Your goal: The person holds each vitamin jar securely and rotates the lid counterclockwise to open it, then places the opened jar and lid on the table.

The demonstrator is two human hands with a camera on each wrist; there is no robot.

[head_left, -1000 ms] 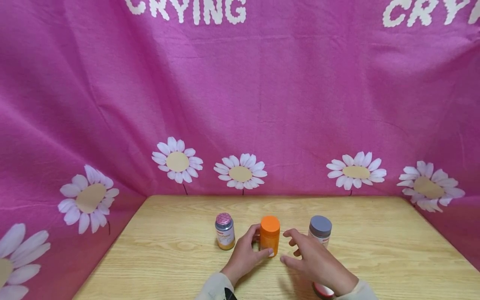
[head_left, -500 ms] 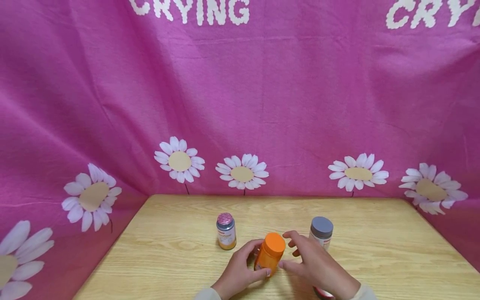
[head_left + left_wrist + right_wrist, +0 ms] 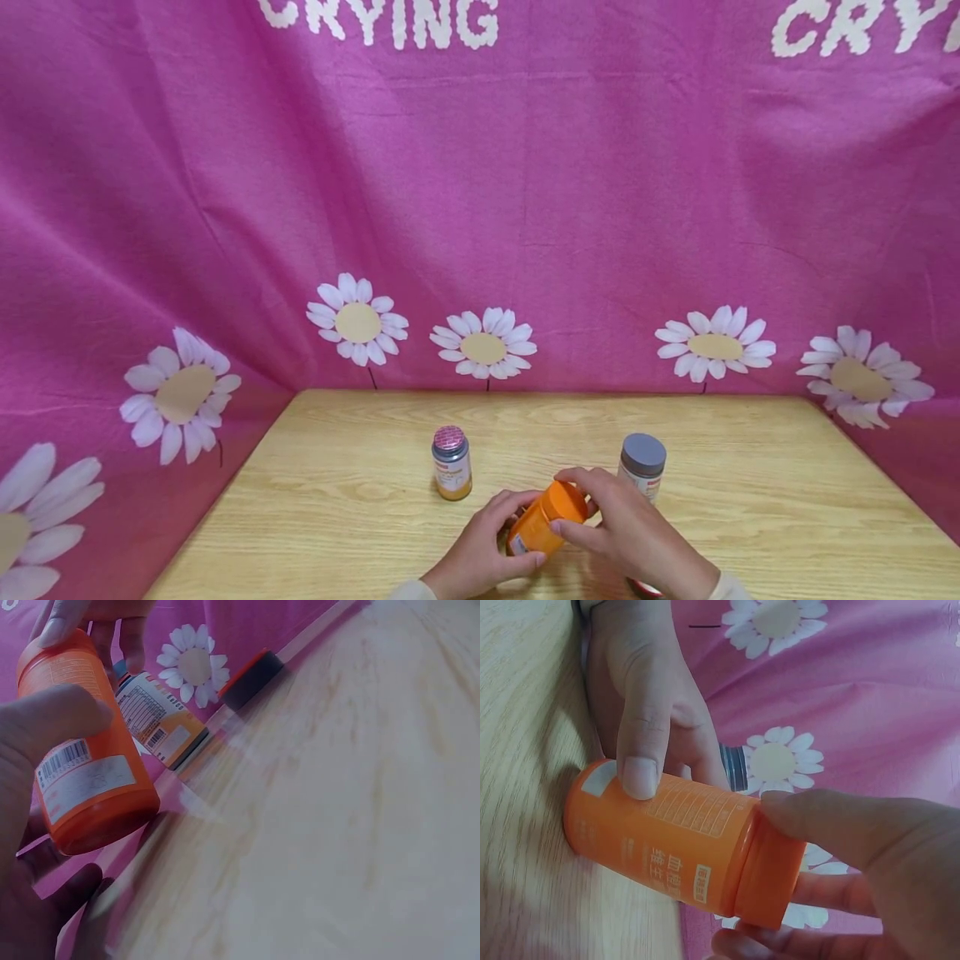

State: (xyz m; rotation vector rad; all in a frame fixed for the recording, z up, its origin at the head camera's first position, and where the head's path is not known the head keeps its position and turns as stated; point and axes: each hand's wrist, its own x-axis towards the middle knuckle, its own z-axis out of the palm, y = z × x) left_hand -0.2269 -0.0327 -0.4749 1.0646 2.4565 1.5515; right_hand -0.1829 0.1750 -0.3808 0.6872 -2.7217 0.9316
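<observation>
An orange plastic bottle [image 3: 537, 529] with a ribbed orange lid [image 3: 566, 502] leans to the right in the head view. My left hand [image 3: 487, 537] grips its body, thumb in front and fingers behind. On the lid, my right hand [image 3: 615, 521] has its thumb at the near side and its fingers curled over the far side. White print and a pale label [image 3: 600, 778] show on the bottle in the right wrist view. Its base is close over the wooden table.
A bottle with a pink foil top [image 3: 452, 467] stands to the left. Behind my right hand is a grey-lidded bottle [image 3: 643, 458]. A dark, red-edged round object [image 3: 647, 588] lies partly hidden under the right wrist. Pink daisy-printed cloth [image 3: 585, 208] hangs behind the table.
My left hand has brought the orange bottle nearer and tipped it rightward. My right hand, apart from it a second ago, now holds the lid.
</observation>
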